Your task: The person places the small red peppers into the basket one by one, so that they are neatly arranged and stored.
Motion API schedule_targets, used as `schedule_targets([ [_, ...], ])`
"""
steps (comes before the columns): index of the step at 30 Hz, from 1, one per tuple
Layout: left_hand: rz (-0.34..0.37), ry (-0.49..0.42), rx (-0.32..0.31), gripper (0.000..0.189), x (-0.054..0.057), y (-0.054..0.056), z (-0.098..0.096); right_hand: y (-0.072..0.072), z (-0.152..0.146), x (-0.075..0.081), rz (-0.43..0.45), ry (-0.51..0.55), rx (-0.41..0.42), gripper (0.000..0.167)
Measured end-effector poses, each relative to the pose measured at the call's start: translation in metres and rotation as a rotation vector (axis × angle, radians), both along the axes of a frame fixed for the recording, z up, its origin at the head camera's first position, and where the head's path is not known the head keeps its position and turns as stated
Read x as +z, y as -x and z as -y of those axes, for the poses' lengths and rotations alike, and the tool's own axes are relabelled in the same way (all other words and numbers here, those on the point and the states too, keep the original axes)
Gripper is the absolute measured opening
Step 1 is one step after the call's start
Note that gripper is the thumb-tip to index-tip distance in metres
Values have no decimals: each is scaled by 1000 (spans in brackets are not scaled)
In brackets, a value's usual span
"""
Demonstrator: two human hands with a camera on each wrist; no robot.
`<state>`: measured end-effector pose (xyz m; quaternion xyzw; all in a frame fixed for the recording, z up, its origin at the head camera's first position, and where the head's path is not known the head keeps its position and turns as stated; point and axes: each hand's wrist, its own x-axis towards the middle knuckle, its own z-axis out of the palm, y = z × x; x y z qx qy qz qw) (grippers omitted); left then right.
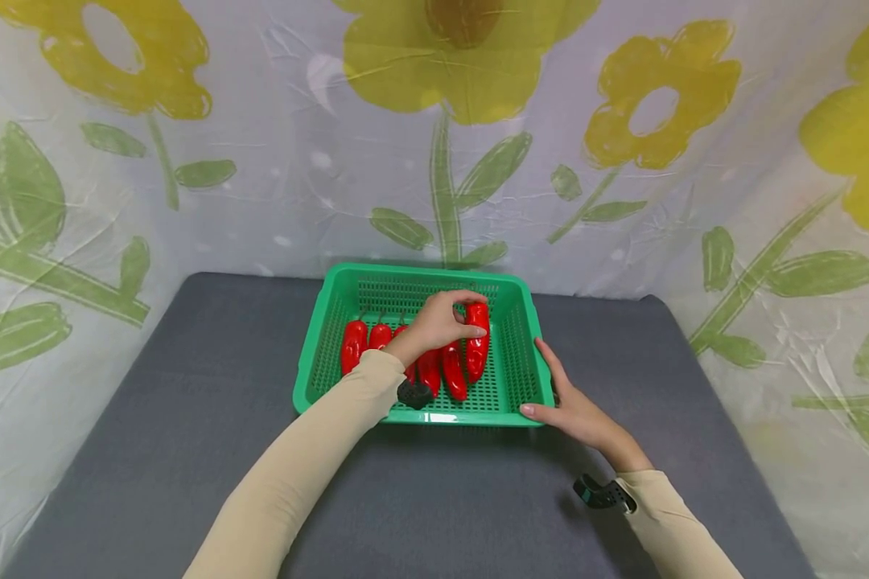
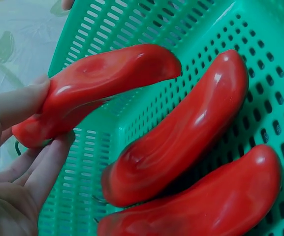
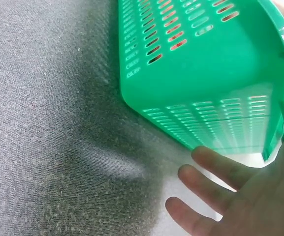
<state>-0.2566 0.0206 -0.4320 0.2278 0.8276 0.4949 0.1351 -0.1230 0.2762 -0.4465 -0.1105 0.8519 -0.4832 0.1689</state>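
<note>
Thumb and fingers of my left hand [image 1: 436, 323] pinch a glossy red chili pepper [image 1: 478, 358] by its stem end. In the left wrist view, this pepper [image 2: 112, 73] is lifted at a slant above the basket floor, its tip pointing away from the hand. Beside it in the green plastic basket [image 1: 423, 274] lie more peppers [image 1: 353, 346] in a row, partly hidden by my left arm. My right hand [image 1: 579, 412] rests at the basket's near right corner, thumb on the front rim and index finger along the right rim. Its other fingers [image 3: 210, 189] extend, spread, beside the basket wall.
The basket stands on a grey cloth-covered table [image 1: 188, 418], near its back edge. A white sheet printed with yellow flowers [image 1: 471, 72] hangs behind and along both sides. A black band [image 1: 599, 492] is on my right wrist.
</note>
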Motion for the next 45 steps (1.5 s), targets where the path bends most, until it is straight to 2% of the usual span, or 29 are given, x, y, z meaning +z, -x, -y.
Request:
schedule_targets([
  [7, -27, 52, -9, 57, -1, 0, -5, -1, 0, -1, -7, -12, -7, 103],
  [28, -35, 165, -77, 58, -9, -1, -10, -1, 0, -2, 9, 15, 0, 103],
  [36, -74, 188, -77, 58, -10, -1, -10, -2, 0, -1, 7, 12, -4, 103],
  [45, -76, 190, -81, 57, -14, 1, -10, -1, 0, -1, 0, 7, 0, 103],
])
